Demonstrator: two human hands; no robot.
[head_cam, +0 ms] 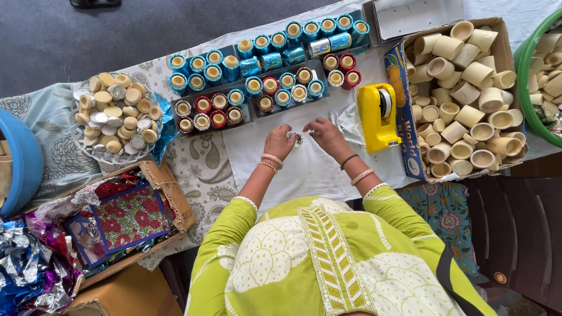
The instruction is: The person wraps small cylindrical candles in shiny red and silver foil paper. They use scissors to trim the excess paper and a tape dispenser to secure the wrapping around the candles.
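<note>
Small silver foil-wrapped ring (297, 138) sits between the two hands at the middle of the table, on a white sheet (304, 169). The left hand (279, 142) pinches it from the 9 o'clock side, fingers closed on its edge. The right hand (328, 136) touches it from the 3 o'clock side with the fingertips drawn together; if they really clamp the ring or only press the foil, I cannot tell.

Judging from how things lie, a good part of the work is done. At 12 o'clock from the hands stand dark trays (213, 111) with finished rings in red, silver and teal foil, and behind them more rows of teal and blue wrapped rings (263, 52). They look neatly packed.

Much is also left. The cardboard box of bare cream-coloured rings (462, 99) at 2 o'clock is nearly full, and a green tub (541, 76) at 3 o'clock holds more of them. A clear bowl (117, 117) at 10 o'clock has small flat cream and silver pieces heaped in it.

A yellow tape dispenser (377, 117) stands just beside the right hand. At 8 o'clock, a low cardboard box (126, 216) holds coloured foil sheets, with loose crumpled foil (29, 263) near it.
</note>
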